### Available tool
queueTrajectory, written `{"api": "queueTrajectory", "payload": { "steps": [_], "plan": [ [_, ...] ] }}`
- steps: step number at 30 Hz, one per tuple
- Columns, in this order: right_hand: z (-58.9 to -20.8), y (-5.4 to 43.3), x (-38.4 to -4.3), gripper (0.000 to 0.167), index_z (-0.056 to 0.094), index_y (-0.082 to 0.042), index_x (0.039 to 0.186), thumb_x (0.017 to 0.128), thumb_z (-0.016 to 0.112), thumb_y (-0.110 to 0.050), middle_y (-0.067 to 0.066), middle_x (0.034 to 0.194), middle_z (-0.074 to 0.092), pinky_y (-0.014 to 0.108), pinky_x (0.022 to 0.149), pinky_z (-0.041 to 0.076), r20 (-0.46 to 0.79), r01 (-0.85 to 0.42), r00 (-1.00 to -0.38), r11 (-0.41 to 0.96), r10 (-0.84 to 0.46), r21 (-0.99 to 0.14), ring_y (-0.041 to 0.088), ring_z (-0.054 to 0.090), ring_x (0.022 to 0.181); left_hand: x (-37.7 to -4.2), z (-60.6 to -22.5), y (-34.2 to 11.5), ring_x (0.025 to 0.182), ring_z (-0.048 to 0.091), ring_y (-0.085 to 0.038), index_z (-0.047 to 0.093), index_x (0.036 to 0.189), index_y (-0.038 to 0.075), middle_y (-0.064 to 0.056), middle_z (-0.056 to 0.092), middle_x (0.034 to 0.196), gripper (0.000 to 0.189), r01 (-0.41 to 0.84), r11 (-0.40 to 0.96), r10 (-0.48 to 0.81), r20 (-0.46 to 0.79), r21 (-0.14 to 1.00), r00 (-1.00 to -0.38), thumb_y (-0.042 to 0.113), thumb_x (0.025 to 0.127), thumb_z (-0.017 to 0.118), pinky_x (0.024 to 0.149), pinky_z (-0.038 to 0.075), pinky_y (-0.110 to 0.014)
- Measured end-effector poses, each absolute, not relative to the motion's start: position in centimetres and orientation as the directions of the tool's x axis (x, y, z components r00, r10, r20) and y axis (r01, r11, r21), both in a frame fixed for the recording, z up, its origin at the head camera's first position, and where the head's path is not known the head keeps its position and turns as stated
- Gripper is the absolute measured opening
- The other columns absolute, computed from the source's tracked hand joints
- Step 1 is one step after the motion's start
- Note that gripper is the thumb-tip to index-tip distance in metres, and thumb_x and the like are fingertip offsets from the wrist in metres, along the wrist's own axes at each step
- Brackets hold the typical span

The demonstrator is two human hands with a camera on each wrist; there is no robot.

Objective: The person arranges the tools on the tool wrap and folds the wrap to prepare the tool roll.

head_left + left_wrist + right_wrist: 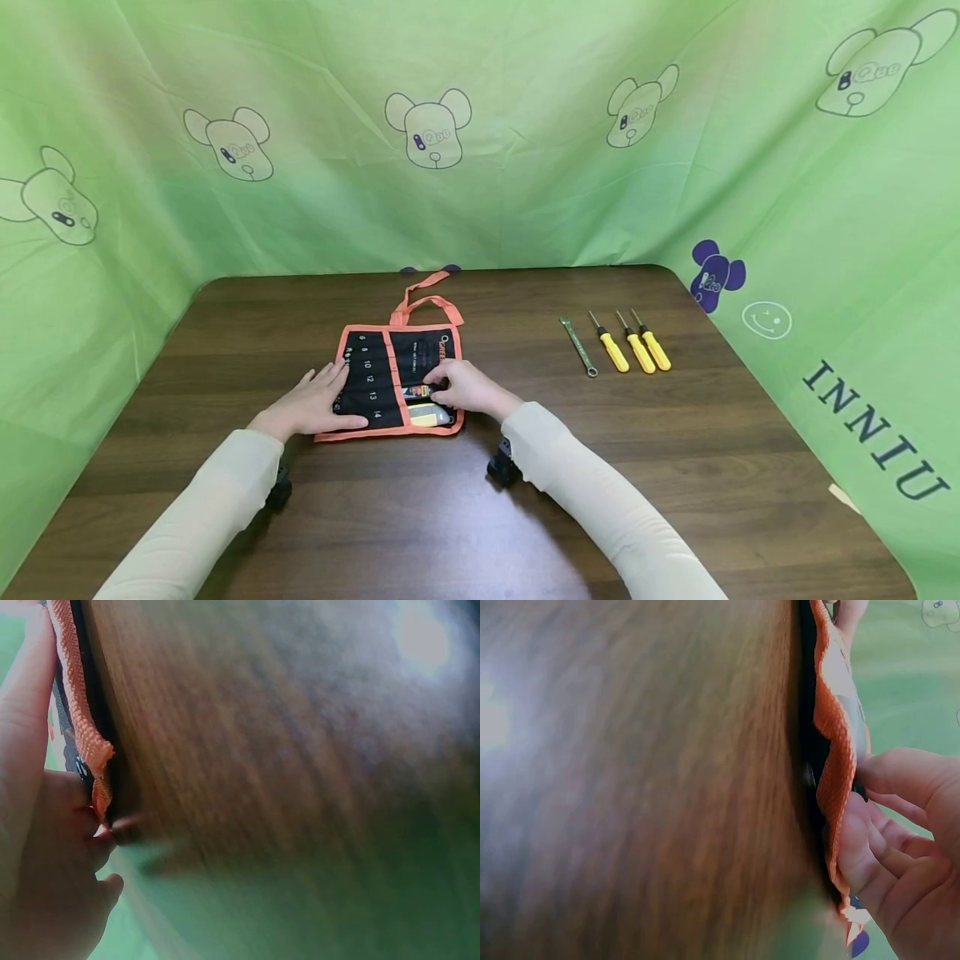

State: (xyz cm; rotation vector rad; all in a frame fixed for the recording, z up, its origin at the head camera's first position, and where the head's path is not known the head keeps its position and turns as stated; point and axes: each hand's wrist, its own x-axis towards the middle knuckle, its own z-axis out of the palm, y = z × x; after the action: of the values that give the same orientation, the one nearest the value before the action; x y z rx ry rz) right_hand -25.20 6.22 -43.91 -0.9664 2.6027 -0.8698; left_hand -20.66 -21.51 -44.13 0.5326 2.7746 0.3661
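A black tool pouch (380, 367) with orange trim lies unrolled on the table, its left pockets numbered. My left hand (318, 400) rests on its left side, fingers spread and thumb along the lower pockets. At the right pockets, my right hand (468, 390) pinches a dark item with a red-and-yellow label (417, 392), partly inside a pocket; its kind cannot be made out. Just below it, a yellow-and-grey utility knife (429, 415) sits in another pocket. The right wrist view shows the thumb and fingers (900, 776) closed together at the pouch's orange edge (832, 712).
To the right on the wooden table (675, 467) lie a combination wrench (578, 347) and three yellow-handled screwdrivers (613, 352), side by side. The pouch's orange straps (427, 300) stretch toward the back edge. A green printed curtain (510, 200) surrounds the table.
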Motion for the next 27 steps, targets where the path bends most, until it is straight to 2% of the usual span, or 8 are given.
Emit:
{"api": "queueTrajectory", "payload": {
  "steps": [8,16,27],
  "plan": [
    [-44.2,5.4,-25.2,0.024,0.067,-0.002,0.108,0.084,0.065,-0.005,0.007,0.102,0.062,0.029,0.083,0.045,-0.003,-0.540,-0.738,0.593,-0.675,-0.597,0.018,0.056,0.096,-20.7,-44.2,-21.5,0.136,0.008,-0.038,0.015,0.143,-0.008,-0.024,0.007,0.149,0.108,0.319,0.900,0.393,-0.238,0.297,-0.888,0.070,0.078,0.050,0.106,0.005,-0.054],
    [-44.1,4.7,-25.2,0.023,0.068,-0.003,0.108,0.085,0.066,-0.006,0.008,0.106,0.062,0.030,0.087,0.044,-0.005,-0.535,-0.734,0.584,-0.679,-0.610,0.019,0.056,0.101,-20.6,-44.0,-21.5,0.136,0.008,-0.038,0.015,0.143,-0.008,-0.025,0.008,0.149,0.107,0.324,0.898,0.398,-0.235,0.299,-0.887,0.069,0.078,0.050,0.106,0.006,-0.054],
    [-44.2,5.0,-25.2,0.026,0.066,-0.003,0.112,0.086,0.064,-0.006,0.007,0.108,0.061,0.029,0.086,0.044,-0.023,-0.536,-0.715,0.570,-0.699,-0.623,0.019,0.055,0.102,-20.6,-44.0,-21.5,0.136,0.008,-0.038,0.015,0.143,-0.008,-0.024,0.007,0.149,0.107,0.319,0.899,0.395,-0.242,0.301,-0.886,0.069,0.078,0.050,0.106,0.005,-0.054]
  ]
}}
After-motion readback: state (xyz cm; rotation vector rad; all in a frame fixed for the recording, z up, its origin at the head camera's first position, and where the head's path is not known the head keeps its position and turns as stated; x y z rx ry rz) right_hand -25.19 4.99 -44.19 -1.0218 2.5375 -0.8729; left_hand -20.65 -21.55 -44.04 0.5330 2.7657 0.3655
